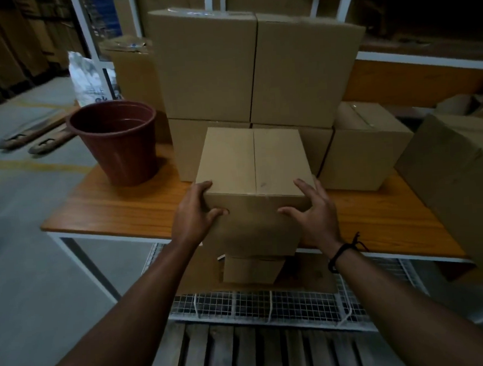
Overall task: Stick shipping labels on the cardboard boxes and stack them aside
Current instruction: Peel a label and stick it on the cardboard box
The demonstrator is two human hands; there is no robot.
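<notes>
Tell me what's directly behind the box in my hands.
A stack of larger cardboard boxes on the table. The held box covers much of the bottom row, so those fronts are hidden.

Tabletop (108, 209) free front-left; stacked boxes (255, 67) behind.

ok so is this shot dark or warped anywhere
Head view: dim throughout, the back shelving nearly black. Head view: the wide lens makes the white shelf posts lean outward. Head view: the cardboard box between left hand and right hand is fairly sharp, no glare.
</notes>
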